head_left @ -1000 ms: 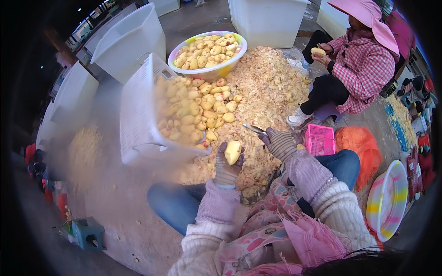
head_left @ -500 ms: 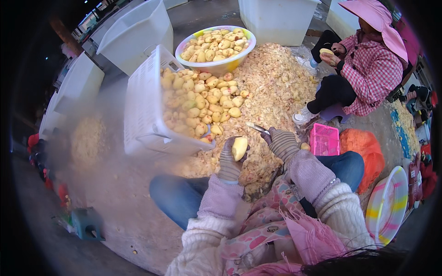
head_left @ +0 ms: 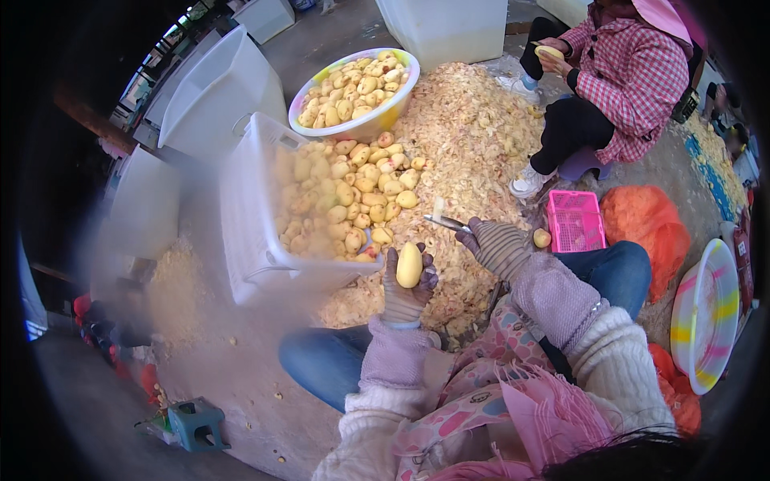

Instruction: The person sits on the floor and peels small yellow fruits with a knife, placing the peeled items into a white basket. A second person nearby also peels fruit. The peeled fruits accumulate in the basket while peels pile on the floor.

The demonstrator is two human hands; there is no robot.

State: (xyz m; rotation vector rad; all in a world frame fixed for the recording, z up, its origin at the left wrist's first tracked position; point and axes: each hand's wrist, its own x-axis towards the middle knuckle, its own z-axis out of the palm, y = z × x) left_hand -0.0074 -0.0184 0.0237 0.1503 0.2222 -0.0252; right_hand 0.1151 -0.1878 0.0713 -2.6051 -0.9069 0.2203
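My left hand (head_left: pixel 405 293) in a striped glove grips a pale yellow peeled potato (head_left: pixel 409 264) over a broad heap of peelings (head_left: pixel 469 120). To its right my gloved right hand (head_left: pixel 497 248) holds a metal peeler (head_left: pixel 451 224), a pale strip of peel at its tip. Left of and behind my hands, a white crate (head_left: pixel 249 224) lies tipped with yellow potatoes (head_left: pixel 365 184) spilling out. Beyond it a multicoloured basin (head_left: pixel 385 116) is heaped with potatoes.
Another person (head_left: pixel 626 88) at the upper right holds a potato. Beside my right knee are a pink basket (head_left: pixel 573 220), orange sacking (head_left: pixel 646 224) and another basin (head_left: pixel 702 321). Large white tubs (head_left: pixel 437 24) stand behind; a teal stool (head_left: pixel 196 425) is at lower left. A haze blurs the left side.
The potato in my left hand now stands more upright, and a strip of peel shows at the peeler's tip. The view has shifted a little. The other person's hands remain on a potato.
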